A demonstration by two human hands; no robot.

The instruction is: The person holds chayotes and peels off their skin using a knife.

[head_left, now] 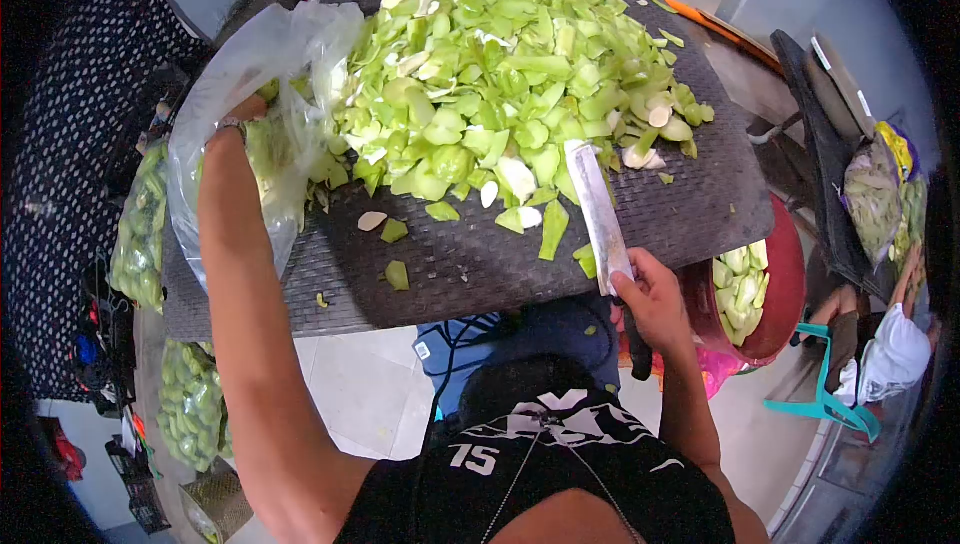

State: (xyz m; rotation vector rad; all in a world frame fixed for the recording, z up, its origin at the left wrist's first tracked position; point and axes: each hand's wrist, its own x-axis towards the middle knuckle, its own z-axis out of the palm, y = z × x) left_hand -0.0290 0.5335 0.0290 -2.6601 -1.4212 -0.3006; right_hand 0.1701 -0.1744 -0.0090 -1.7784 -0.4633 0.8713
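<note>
My right hand (652, 296) is closed around the dark handle of a knife (600, 206). Its long blade points up and away from me, with the tip at the near edge of a big heap of pale green vegetable peelings (500, 84). Inside a clear plastic bag (205, 159) is my left hand (248, 109), a bracelet at its wrist. Green pieces show in the bag around it. Plastic and pieces obscure its fingers, so their grip is unclear. The heap covers much of a dark woven-textured table (470, 279), and a few loose scraps lie in front.
A red basin (795, 279) of pale cut pieces stands below the table's right edge. Bags of green vegetables (190, 404) hang or stand at the left. At the right are a teal stool (825, 389) and another person in a white shirt (893, 349).
</note>
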